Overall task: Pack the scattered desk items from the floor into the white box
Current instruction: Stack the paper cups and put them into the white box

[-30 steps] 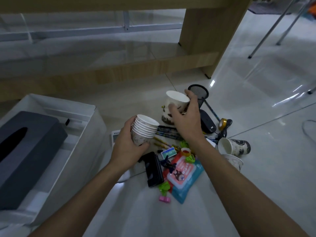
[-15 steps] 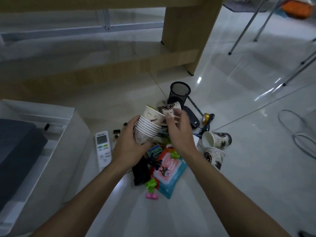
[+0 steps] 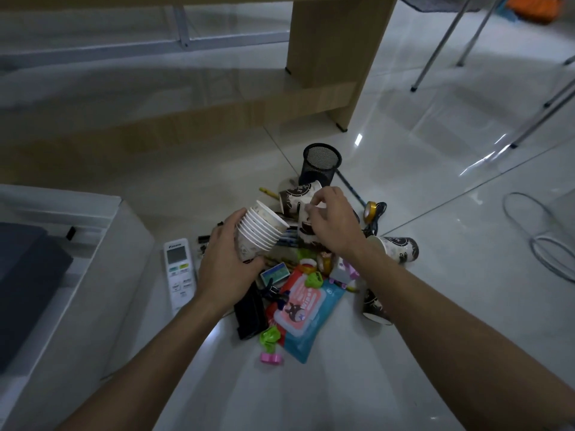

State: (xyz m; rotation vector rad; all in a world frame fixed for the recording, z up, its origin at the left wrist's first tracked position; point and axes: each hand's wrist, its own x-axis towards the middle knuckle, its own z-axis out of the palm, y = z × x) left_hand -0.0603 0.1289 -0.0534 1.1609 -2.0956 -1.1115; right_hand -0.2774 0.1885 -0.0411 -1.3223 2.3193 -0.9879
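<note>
So we're in the cup-collecting part of the cleanup. The stack of paper cups (image 3: 264,233) is up off the floor, tipped with the open end toward the right, and the left hand (image 3: 228,265) has its fingers wrapped around the bottom of it. Just beside it, the right hand (image 3: 334,223) is pinching the rim of a patterned cup (image 3: 306,230) with curled fingertips, over the pile. My guess is this one gets nested into the stack next, so the rim has to line up with the stack's mouth and slide in straight.

More loose cups are around: one on its side behind the right hand (image 3: 298,194), one to the right (image 3: 399,248) and one partly hidden under the right forearm (image 3: 373,307). Probably those go in the stack too before anything gets carried over.

The rest of the pile on the floor: wipes pack (image 3: 306,309), remote (image 3: 180,272), mesh pen holder (image 3: 322,161), tape roll (image 3: 370,209), some green and pink clips, pencils.

The white box (image 3: 93,275) sits at the left, near the pile, with a dark tissue box (image 3: 28,281) in it. None of the cups are in there yet, so packing is early days I'd say.
</note>
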